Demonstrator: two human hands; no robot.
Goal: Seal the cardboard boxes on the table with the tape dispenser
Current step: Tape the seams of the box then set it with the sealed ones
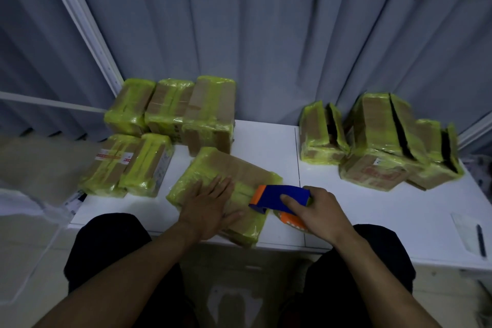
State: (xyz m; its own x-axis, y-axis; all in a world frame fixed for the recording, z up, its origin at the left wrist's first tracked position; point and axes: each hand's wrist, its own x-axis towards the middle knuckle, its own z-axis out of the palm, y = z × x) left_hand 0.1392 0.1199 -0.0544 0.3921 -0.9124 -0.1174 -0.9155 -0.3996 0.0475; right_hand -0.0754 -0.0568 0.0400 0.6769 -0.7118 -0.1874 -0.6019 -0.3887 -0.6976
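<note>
On the white tabletop [266, 136], at the middle of its near edge: a cardboard box [239, 168] banded in yellow-green tape, lying askew. Left hand [210, 202] flat on its top, fingers straight and spread, pressing down. Right hand [316, 208] curled round the blue-and-orange tape dispenser [279, 194], index finger laid along its side; front of the dispenser at the box's right end. Toward the far left corner: five taped boxes [165, 114], packed close in two rows. Toward the far right corner: three more boxes [378, 141], flaps gaping in dark slits. Near right corner: pen [480, 239] on a sheet of paper [464, 231].
</note>
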